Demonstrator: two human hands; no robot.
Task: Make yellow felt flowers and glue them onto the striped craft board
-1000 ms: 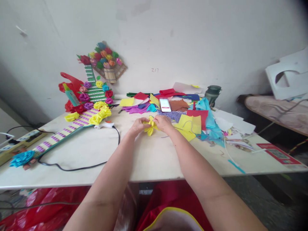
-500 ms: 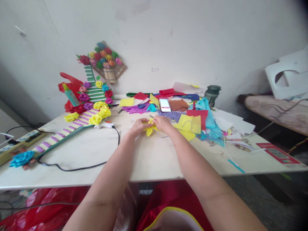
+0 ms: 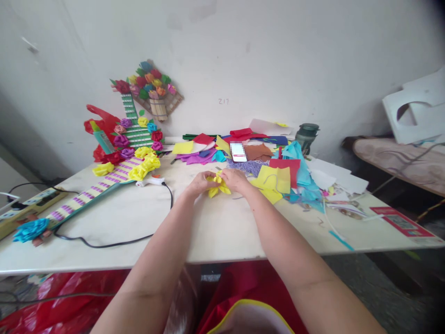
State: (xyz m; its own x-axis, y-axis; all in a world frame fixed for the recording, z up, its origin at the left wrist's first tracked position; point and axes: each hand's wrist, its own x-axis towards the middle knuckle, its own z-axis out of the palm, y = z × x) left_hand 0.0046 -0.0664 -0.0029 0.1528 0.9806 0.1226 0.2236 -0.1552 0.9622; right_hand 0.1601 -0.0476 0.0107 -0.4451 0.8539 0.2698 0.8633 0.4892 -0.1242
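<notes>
Shaping, apparently, a yellow paper flower [image 3: 219, 189], your left hand [image 3: 200, 183] and right hand [image 3: 236, 179] pinch it; light pressure advised next.

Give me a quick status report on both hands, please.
Left hand, right hand: both holding yellow flower. Yellow sheets close by right hand, not blocking. Purple shreds just beyond.

We see that the left hand [image 3: 200, 182] and the right hand [image 3: 234, 180] hold together a yellow flower [image 3: 218, 189], just above or on the white table [image 3: 225, 232]; we cannot tell surely which. To the flower's left lies a white tool [image 3: 149, 182] with a black cord [image 3: 93, 246]. Near the right hand we find yellow sheets [image 3: 282, 178], and farther back, a phone [image 3: 238, 153].
</notes>
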